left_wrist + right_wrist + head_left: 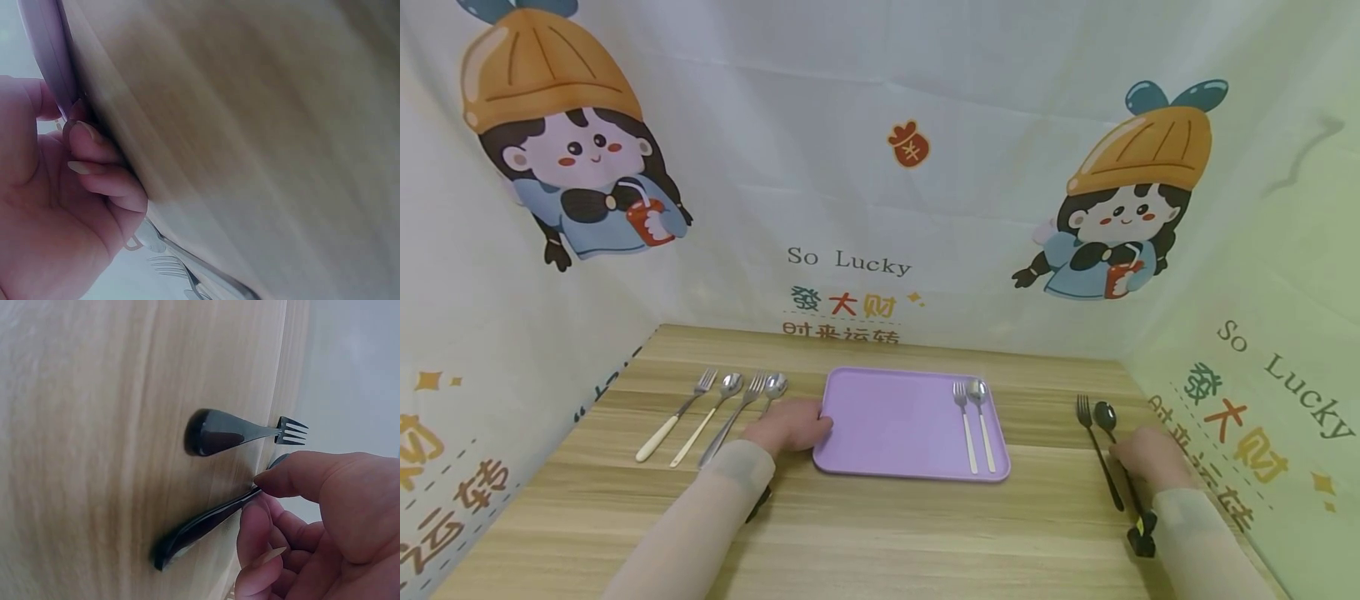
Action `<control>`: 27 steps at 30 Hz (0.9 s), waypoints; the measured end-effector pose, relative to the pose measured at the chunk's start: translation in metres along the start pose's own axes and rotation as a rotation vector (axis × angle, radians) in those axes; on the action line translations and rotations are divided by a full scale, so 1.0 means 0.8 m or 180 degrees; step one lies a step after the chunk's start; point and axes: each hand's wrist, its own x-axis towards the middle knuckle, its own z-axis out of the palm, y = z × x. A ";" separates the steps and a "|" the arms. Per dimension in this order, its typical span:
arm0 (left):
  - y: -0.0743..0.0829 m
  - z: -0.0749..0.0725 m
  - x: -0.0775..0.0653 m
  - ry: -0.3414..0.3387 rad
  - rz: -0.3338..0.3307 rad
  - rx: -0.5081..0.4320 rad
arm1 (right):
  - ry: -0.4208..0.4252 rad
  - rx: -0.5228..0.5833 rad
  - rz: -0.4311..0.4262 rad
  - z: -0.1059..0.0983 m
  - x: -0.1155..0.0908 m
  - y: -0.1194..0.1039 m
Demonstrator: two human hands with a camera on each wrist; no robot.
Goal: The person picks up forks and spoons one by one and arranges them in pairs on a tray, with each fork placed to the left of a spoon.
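My left hand (pixel 790 423) grips the left edge of a purple tray (pixel 887 429), thumb on top and fingers curled beneath the rim in the left wrist view. A white-handled fork (pixel 966 429) and a white-handled spoon (pixel 984 429) lie side by side on the tray's right part. At the right, my right hand (pixel 1153 458) pinches the handle of a black spoon (pixel 206 525) between thumb and fingers. Just left of that spoon lies a black fork (pixel 228 432) on the table.
Left of the tray lie a cream-handled fork (pixel 658 437), a cream-handled spoon (pixel 688 442), a silver fork (pixel 730 421) and a silver spoon (pixel 777 385), whose handle my left hand partly hides. A printed cloth (pixel 1000 125) hangs around the wooden table (pixel 925 533).
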 end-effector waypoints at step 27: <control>0.011 -0.008 -0.012 -0.0030 -0.0008 0.0038 | -0.0150 0.0416 0.0109 -0.003 -0.003 -0.006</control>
